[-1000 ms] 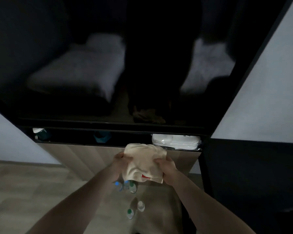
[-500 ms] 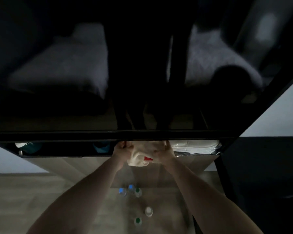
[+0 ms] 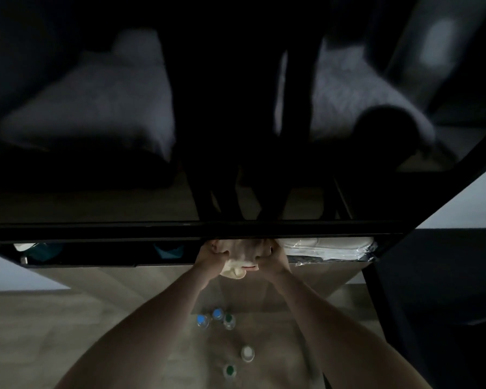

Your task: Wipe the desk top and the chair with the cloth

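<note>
pale wood flooring (image 3: 40, 332) fills the nearest part of the view, dim and grey-brown. at six o'clock, low in the frame, two small bottles stand close together, one green-capped (image 3: 229, 370) and one white-capped (image 3: 247, 352); a little farther up sit three more in a tight cluster, two blue caps (image 3: 201, 319) (image 3: 217, 313) and a green one (image 3: 229, 318). both bare forearms reach from the lower corners toward the centre. the left hand (image 3: 211, 258) has its fingers curled tight into the cream cloth (image 3: 237, 262), and the right hand (image 3: 272, 256) grips the same cloth from the other side, thumb and fingers bunched in the fabric; a small red mark shows near the cloth's lower edge. the cloth is held up between the two hands, its top edge at the dark front rim (image 3: 152, 230) of the glossy black surface, though whether it touches the rim is hard to tell. just beyond, at three o'clock of the hands, a folded white bundle in clear wrap (image 3: 328, 245) lies on the shelf below the rim; at nine o'clock, teal shapes (image 3: 169, 249) sit in shadow. farthest off, the glossy dark top (image 3: 68, 197) reflects blurred pale bedding.
</note>
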The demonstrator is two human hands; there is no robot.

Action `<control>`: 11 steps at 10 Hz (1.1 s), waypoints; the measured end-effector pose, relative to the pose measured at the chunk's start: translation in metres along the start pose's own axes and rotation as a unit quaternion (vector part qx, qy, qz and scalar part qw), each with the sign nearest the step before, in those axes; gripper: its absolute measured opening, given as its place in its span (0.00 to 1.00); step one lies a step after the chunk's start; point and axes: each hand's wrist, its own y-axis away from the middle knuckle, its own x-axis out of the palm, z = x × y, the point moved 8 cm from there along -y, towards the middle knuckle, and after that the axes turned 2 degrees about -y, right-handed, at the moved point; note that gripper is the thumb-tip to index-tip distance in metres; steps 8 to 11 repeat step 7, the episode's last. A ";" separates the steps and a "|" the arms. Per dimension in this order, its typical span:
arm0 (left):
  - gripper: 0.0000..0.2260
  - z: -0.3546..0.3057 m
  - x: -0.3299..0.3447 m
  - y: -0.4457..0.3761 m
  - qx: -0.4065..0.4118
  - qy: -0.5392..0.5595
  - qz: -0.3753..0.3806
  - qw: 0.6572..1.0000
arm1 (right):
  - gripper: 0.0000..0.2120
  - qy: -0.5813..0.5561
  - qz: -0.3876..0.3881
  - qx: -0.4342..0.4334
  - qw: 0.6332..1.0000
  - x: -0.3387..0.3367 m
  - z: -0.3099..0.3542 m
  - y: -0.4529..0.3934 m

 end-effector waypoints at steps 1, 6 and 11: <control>0.29 -0.006 -0.003 0.012 0.044 -0.162 0.026 0.985 | 0.32 0.077 0.026 -0.050 0.995 0.006 0.008 0.016; 0.32 -0.041 0.035 0.173 0.204 -0.399 0.146 0.882 | 0.34 0.253 0.055 -0.123 0.958 -0.088 0.001 0.169; 0.32 -0.065 0.043 0.217 0.261 -0.393 0.129 0.872 | 0.36 0.249 0.027 -0.132 0.959 -0.125 -0.014 0.191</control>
